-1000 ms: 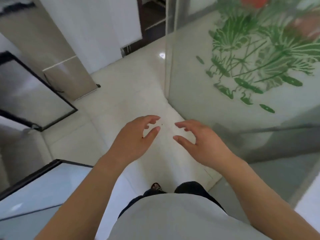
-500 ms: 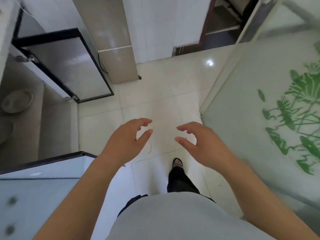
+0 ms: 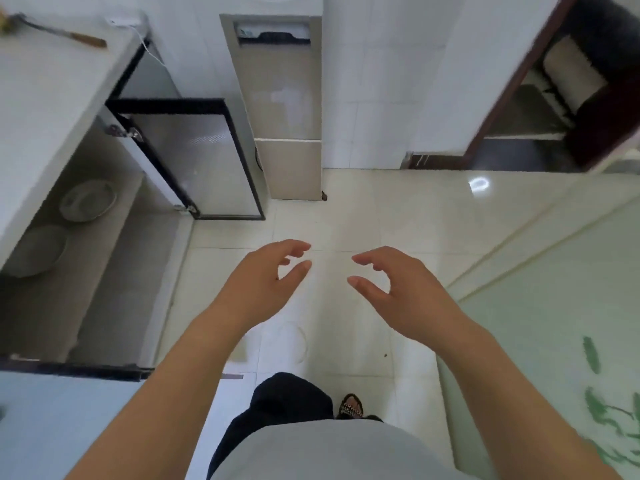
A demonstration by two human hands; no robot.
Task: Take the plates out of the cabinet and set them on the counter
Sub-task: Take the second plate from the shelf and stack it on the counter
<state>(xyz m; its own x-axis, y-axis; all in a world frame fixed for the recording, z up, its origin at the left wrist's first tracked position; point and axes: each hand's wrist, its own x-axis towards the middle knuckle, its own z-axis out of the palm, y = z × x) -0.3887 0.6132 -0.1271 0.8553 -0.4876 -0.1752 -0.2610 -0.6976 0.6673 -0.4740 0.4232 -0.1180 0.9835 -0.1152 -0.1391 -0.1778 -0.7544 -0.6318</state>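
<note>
Fingers (image 3: 294, 249) of both hands curl loosely, empty, above the floor (image 3: 346, 209). Plates (image 3: 88, 200) sit untouched in the open cabinet (image 3: 114, 258), so the next move likely calls for reaching down left.

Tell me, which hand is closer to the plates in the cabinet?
Left. The left hand is nearer the plates; the right hand is farther right. Neither touches them.

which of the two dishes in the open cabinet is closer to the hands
The lower, darker grey round dish, partly tucked under the white counter edge. The lighter round plate sits beyond it, deeper in the cabinet. Both hands, left and right, are empty.
</note>
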